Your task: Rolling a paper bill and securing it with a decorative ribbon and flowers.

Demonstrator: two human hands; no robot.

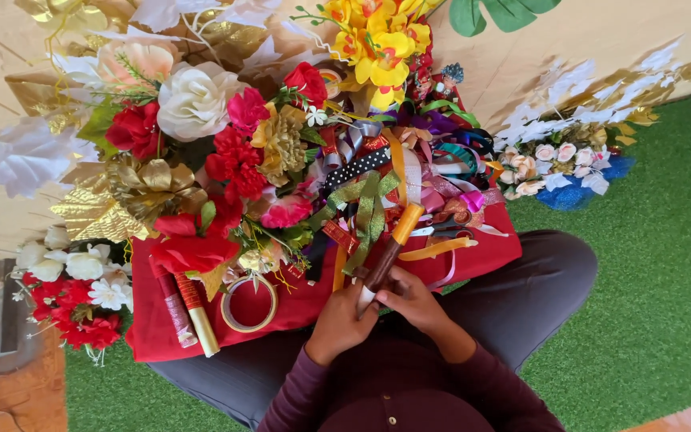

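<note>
A red cloth (pixel 481 256) lies across the person's lap and carries a heap of craft materials. A large arrangement of artificial flowers sits at its upper left, including a white rose (pixel 196 100), red carnations (pixel 236 164) and gold leaves (pixel 149 186). A yellow flower cluster (pixel 379 44) stands at the top centre. Tangled ribbons (pixel 409 172) in green, purple, gold and dotted black lie beside it. A tape ring (pixel 249 302) and two thread spools (pixel 187 312) rest near the cloth's front edge. A small bouquet (pixel 549 164) with white leaves lies on the green artificial turf (pixel 649 272) to the right.
</note>
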